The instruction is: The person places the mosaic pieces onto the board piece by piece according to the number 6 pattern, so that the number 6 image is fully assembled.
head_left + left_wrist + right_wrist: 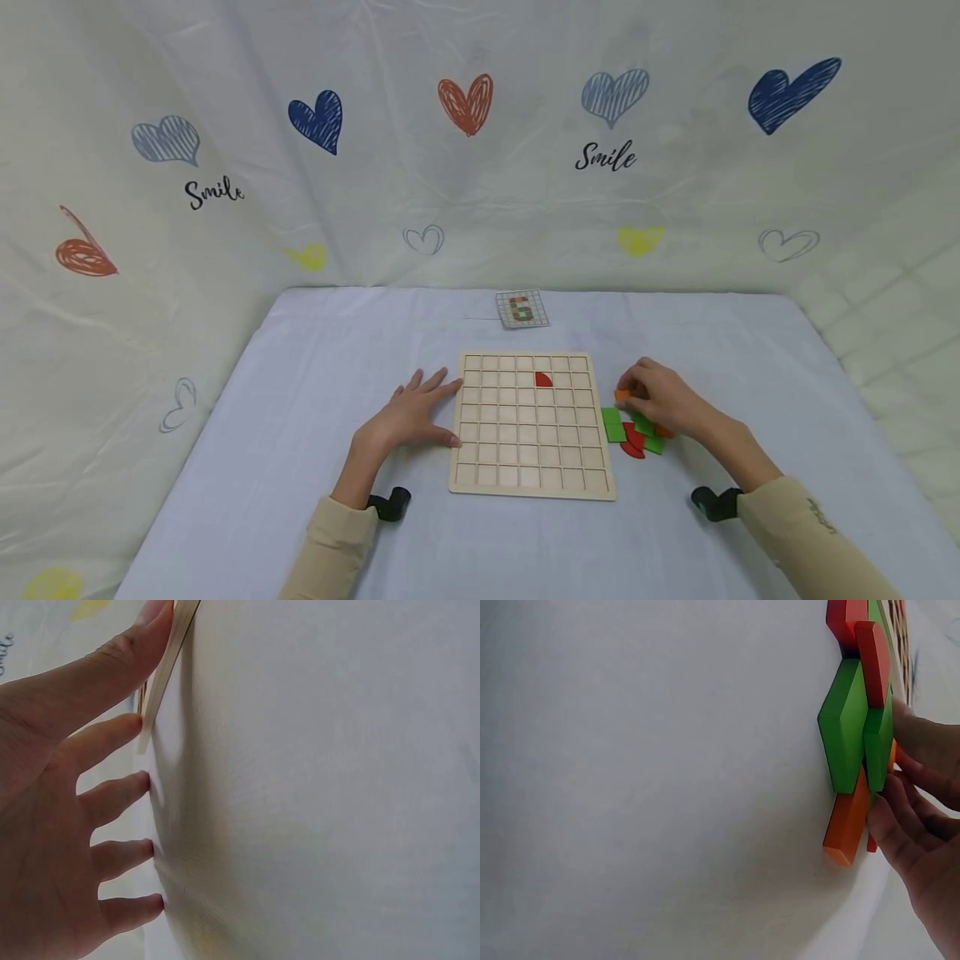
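A wooden grid board (517,480) lies on the table with a red quarter-circle piece (543,380) in one cell near its upper right. My left hand (408,421) spreads its fingers at the board's left edge, thumb and index fingertip touching the frame; the left wrist view shows the other fingertips on the cloth. To the right of the board, my right hand (663,396) pinches an orange piece (622,395) between thumb and fingers. Below that hand lies a loose pile of green pieces (613,425), red pieces (632,448) and another orange piece (846,825), some overlapping.
A pattern card (522,309) with a green and orange figure on a grid lies behind the board. White cloth covers the table (337,333). A white curtain (525,183) printed with hearts hangs behind it. Black wrist mounts (390,504) sit at both cuffs.
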Motion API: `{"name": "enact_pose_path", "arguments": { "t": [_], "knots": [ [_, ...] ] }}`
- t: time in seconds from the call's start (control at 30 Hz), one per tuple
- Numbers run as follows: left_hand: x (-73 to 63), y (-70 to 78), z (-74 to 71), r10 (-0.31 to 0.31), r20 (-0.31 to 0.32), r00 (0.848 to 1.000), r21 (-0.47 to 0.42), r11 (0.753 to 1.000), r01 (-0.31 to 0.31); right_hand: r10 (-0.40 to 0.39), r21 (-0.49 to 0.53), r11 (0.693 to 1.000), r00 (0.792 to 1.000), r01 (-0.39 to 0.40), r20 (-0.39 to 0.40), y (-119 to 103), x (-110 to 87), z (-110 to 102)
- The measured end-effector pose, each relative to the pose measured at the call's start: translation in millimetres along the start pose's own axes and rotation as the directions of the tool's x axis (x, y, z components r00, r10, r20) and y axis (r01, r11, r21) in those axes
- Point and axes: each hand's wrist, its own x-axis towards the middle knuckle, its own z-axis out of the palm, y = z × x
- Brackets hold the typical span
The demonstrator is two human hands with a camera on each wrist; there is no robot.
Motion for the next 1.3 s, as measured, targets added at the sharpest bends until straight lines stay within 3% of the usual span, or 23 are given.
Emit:
{"name": "enact_pose_path", "arguments": {
  "t": [0.17, 0.53, 0.93, 1.3],
  "knots": [
    [-0.2, 1.1, -0.6, -0.006, -0.001, 1.000, -0.006, 1.000, 0.006, 0.026, 0.042, 0.999, 0.999, -0.027, 0.019, -0.5, 1.2, 1.2],
    [-0.4, 0.6, -0.7, -0.005, 0.003, 1.000, -0.018, 1.000, 0.005, -0.104, -0.018, 0.994, 0.993, 0.104, -0.046, 1.9, -1.1, 3.3],
    [-1.3, 1.4, -1.7, 0.002, 0.002, 1.000, -0.017, 1.000, -0.002, 0.037, 0.113, 0.993, 0.999, -0.036, -0.010, -0.4, -4.0, -2.0],
    [-1.3, 0.9, -1.6, 0.002, 0.002, 1.000, -0.021, 1.000, -0.002, 0.070, 0.226, 0.971, 0.997, -0.072, 0.016, -4.1, 0.4, -4.6]
  ]
}}
